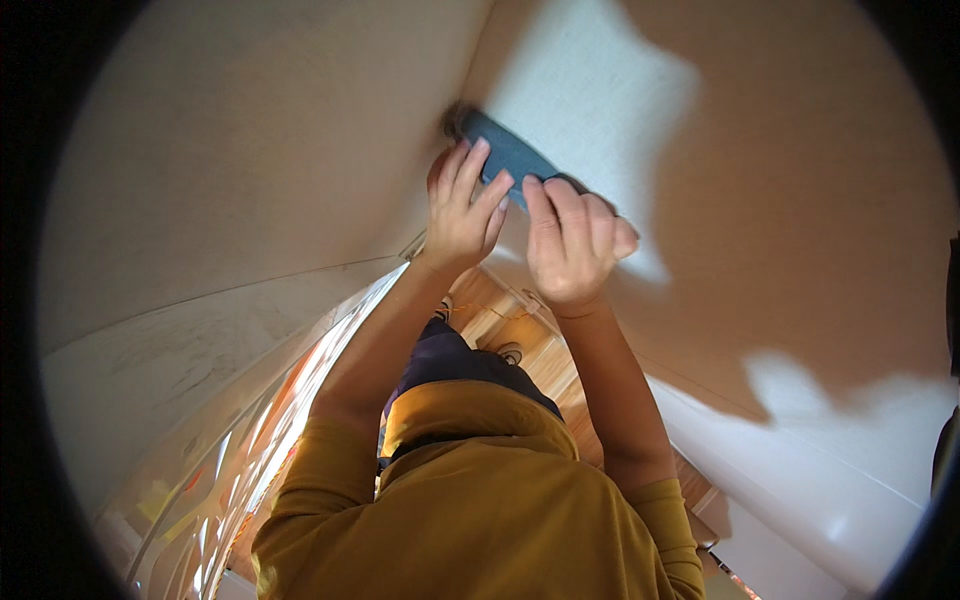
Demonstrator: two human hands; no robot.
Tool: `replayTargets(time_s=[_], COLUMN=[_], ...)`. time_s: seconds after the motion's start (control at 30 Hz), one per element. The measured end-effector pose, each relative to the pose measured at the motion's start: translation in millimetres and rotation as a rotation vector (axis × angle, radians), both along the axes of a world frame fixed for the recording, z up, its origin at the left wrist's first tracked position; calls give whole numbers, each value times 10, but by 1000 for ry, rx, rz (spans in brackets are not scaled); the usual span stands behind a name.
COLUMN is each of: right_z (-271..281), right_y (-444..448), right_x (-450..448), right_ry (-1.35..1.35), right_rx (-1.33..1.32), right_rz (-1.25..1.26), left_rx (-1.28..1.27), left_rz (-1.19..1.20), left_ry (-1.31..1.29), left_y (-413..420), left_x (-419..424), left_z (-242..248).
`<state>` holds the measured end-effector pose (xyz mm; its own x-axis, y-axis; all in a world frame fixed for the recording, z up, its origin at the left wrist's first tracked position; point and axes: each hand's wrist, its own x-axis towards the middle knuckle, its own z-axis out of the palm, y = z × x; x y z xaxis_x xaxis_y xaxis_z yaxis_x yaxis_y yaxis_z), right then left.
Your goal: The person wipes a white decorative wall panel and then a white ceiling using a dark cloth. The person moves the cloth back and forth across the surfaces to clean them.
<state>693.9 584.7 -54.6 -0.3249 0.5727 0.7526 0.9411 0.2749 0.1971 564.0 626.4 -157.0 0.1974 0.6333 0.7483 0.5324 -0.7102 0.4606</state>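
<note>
A long, flat, dark blue-grey hand tool (pixel 517 154) lies against the walls near their inside corner. Its exact kind cannot be told, and its far left end is dark and blurred at the corner line. My left hand (pixel 459 214) has its fingertips on the tool's lower left part, fingers somewhat spread. Around the right end curls my right hand (pixel 574 244), with its fingers over the lower edge. The right wall (pixel 787 187) carries a bright patch of light beside the tool, and the left wall (pixel 225 150) is in shade.
Below my hands is a wood-plank floor (pixel 555 367), with an orange cord (pixel 480 306) running across it near my shoes. Shiny clear sheeting (pixel 247 442) hangs along the left side. A horizontal seam (pixel 262 281) crosses the left wall.
</note>
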Motion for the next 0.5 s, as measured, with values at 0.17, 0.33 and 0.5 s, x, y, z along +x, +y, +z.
replayTargets(time_s=[0.17, 0.33, 0.5], right_z=[-194, -784, -442], right_y=[-77, -357, -481], right_x=[53, 146, 242], right_ry=[-54, -219, -98], right_rx=[-66, -261, -225], right_rz=[5, -40, -84], left_rx=[27, -251, -155], left_rz=[3, -127, -113], left_ry=[-20, 206, 47], left_y=[6, -500, -495], left_x=[77, 70, 205], left_z=[-236, -688, -342])
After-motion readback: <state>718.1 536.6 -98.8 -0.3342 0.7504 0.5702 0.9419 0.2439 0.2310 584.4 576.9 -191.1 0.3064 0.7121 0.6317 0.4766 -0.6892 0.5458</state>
